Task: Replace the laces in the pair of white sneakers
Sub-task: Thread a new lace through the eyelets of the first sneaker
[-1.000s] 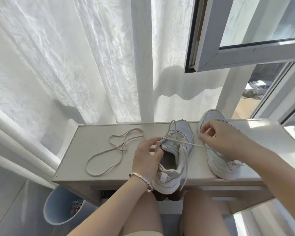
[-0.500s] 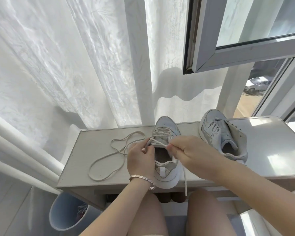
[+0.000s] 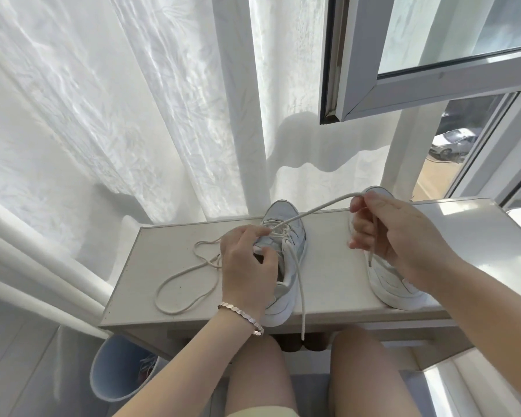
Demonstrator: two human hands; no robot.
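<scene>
On the desk point(image 3: 328, 266), the left hand point(image 3: 247, 275) gripped the sneaker point(image 3: 283, 212) while the right hand point(image 3: 403, 236), at two o'clock, pinched its limp, light lace point(image 3: 322, 206), likely easiest held near the tip.

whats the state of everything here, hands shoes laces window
left hand, grips the centre sneaker at its eyelets
right hand, raised, pinches the lace
centre sneaker, upright on the table, partly laced
lace, one end pulled taut, other hanging off the table edge
right sneaker, on the table, mostly hidden
loose lace, lying looped on the table
window, open
</scene>
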